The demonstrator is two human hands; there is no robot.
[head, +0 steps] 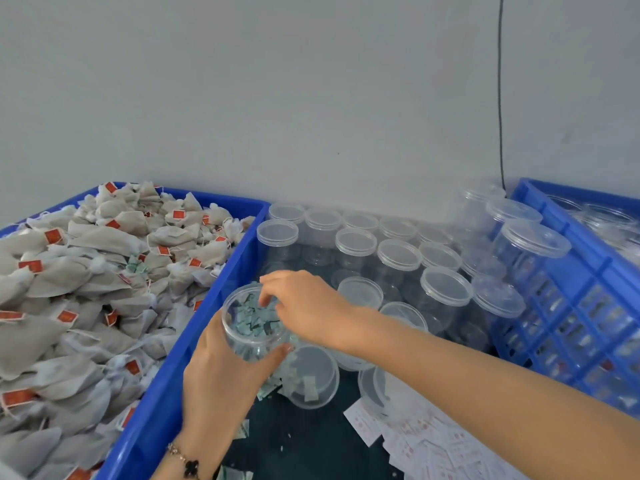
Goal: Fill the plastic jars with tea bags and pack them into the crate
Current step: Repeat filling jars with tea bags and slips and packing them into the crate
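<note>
Left hand [221,372] grips an open jar [251,323] holding green packets; right hand [304,306] reaches into its mouth. Bin [166,393] of tea bags [86,289] at left; lidded jars [398,258] behind; crate [588,289] at right.

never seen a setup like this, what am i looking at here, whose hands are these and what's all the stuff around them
There is no machine: a person wears a camera on the head, looking down at their own two hands. The left hand, with a bracelet at the wrist, grips an open clear plastic jar holding small greenish packets. The right hand reaches over the jar's mouth, fingers curled at the rim; whether they pinch something is unclear. Left is a blue bin heaped with tea bags. Behind stand lidded empty jars, and right is a blue slatted crate holding more jars.
</note>
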